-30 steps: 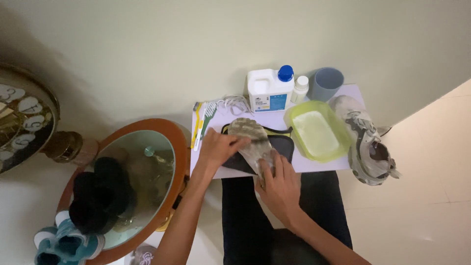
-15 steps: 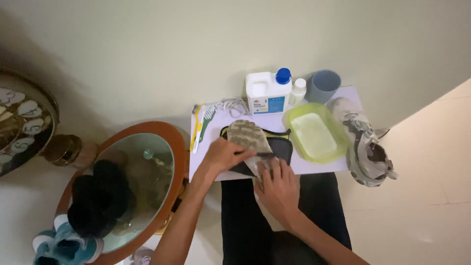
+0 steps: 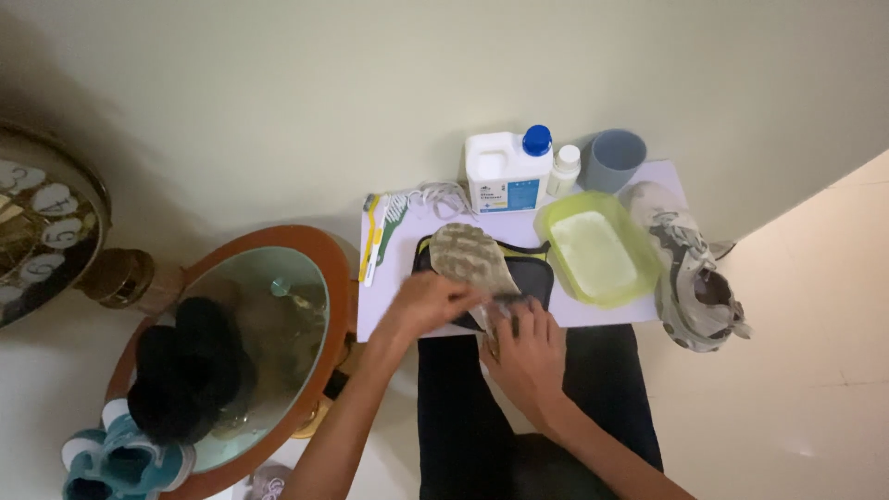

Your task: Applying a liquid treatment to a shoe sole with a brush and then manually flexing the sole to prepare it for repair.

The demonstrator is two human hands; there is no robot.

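The left hand [image 3: 428, 304] and right hand [image 3: 526, 344] are gripping an upturned shoe [image 3: 470, 262], fingers curled closed. They are sliding heelward, now working over its rear sole.

A white jug with a blue cap [image 3: 507, 171] stands by the wall, a small white bottle [image 3: 564, 169] and a grey-blue cup [image 3: 615, 159] just beside it. Nearby sit a green tub [image 3: 600, 249] and a second sneaker [image 3: 691, 276]. A round glass table [image 3: 243, 344] holds black cloth [image 3: 190, 368].
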